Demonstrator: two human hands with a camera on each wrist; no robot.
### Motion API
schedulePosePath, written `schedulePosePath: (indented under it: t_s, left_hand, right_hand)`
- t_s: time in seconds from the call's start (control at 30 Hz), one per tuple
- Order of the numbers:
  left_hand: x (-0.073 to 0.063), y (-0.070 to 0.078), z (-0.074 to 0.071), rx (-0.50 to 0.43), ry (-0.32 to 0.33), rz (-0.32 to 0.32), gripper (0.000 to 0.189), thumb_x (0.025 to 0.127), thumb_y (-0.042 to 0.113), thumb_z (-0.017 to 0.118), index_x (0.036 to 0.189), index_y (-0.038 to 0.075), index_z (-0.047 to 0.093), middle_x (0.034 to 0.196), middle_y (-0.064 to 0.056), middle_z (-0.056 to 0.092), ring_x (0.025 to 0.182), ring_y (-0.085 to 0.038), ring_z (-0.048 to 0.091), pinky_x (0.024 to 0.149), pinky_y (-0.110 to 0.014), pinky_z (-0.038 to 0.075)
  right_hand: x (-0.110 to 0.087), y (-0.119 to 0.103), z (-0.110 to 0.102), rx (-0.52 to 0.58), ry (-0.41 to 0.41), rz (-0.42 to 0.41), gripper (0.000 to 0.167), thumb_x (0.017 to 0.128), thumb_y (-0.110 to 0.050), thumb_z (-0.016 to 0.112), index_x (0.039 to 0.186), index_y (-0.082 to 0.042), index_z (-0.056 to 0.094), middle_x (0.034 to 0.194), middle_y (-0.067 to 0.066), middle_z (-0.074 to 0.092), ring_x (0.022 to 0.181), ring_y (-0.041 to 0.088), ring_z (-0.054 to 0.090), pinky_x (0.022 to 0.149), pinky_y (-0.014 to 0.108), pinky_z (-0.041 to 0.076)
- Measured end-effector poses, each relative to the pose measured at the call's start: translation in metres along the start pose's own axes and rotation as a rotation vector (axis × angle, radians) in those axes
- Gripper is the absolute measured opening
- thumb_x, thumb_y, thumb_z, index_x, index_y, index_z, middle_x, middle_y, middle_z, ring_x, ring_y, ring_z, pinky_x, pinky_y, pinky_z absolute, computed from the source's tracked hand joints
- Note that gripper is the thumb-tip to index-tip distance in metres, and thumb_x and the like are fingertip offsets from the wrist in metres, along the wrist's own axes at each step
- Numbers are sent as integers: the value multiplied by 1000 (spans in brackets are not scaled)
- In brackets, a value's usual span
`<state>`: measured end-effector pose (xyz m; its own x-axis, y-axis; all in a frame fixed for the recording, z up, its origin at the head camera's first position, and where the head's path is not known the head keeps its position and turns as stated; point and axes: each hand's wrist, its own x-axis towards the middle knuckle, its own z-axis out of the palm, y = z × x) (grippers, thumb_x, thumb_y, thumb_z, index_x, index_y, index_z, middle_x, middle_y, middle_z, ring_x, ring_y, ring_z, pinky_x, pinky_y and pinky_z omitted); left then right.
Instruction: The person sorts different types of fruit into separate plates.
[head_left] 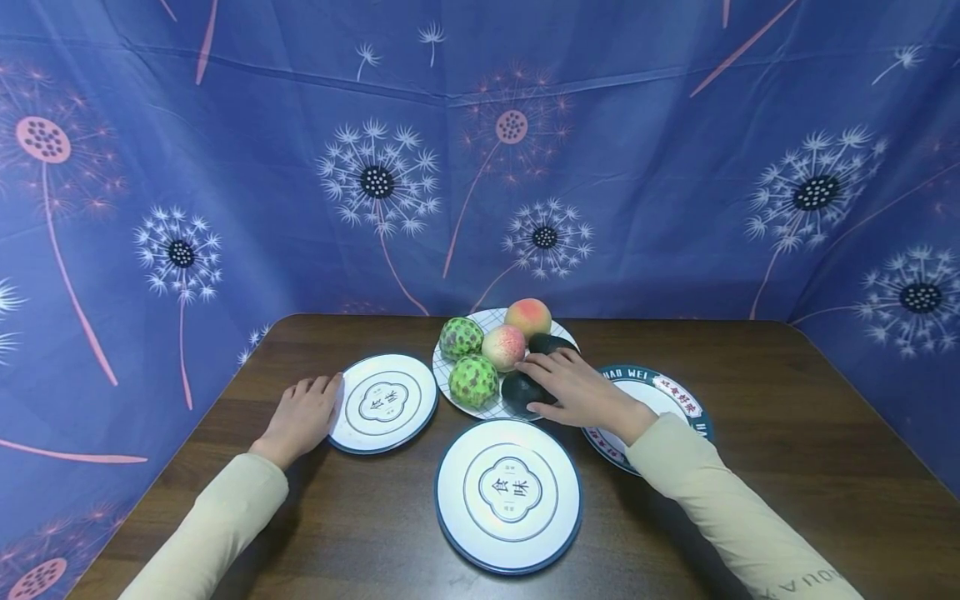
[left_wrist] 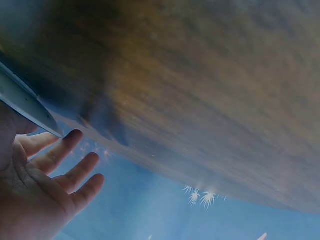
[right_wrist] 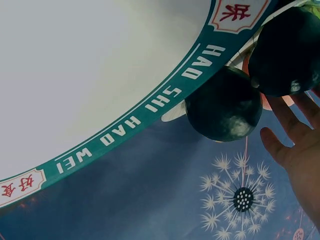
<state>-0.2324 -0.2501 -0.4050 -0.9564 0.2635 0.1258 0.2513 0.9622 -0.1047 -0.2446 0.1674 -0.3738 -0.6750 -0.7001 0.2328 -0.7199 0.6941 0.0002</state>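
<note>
My left hand [head_left: 303, 412] is at the left rim of a white plate with a blue edge [head_left: 384, 437]. In the left wrist view its fingers [left_wrist: 75, 175] are spread, with the plate's rim [left_wrist: 30, 102] overlapping them. Over the far plate, my right hand [head_left: 577, 387] grips a dark avocado [head_left: 522, 393], thumb on the near side and fingers on the far side. A second avocado [head_left: 551, 343] lies behind that hand, partly hidden. Two green custard apples [head_left: 474, 381] and two peaches [head_left: 503, 347] sit beside them on the checked plate [head_left: 491, 318].
A second blue-edged white plate [head_left: 508, 533] stands at the front middle. To the right, a green-rimmed plate with lettering [head_left: 693, 408] is partly under my right forearm. All stand on a dark wooden table [head_left: 787, 433], with a blue dandelion-print cloth [head_left: 660, 208] hanging behind it.
</note>
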Motion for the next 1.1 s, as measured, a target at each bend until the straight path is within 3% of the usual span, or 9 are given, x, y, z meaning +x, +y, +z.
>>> schedulePosePath:
  t_s: [0.63, 1.1]
  left_hand:
    - [1, -1, 3, -48, -3, -5, 47, 93, 15, 45, 134, -6, 36, 128, -27, 46, 117, -46, 42, 98, -60, 33]
    - [0, -1, 3, -56, 5, -1, 48, 92, 15, 46, 134, -6, 36, 129, -27, 46, 118, -46, 41, 98, -60, 33]
  right_hand:
    - [0, -1, 5, -67, -14, -20, 72, 77, -40, 70, 136, -12, 41, 130, 7, 50, 111, 26, 53, 104, 51, 31]
    - [2, 1, 9, -73, 12, -40, 70, 75, -40, 72, 133, -13, 43, 127, 6, 52, 109, 25, 54, 104, 48, 34]
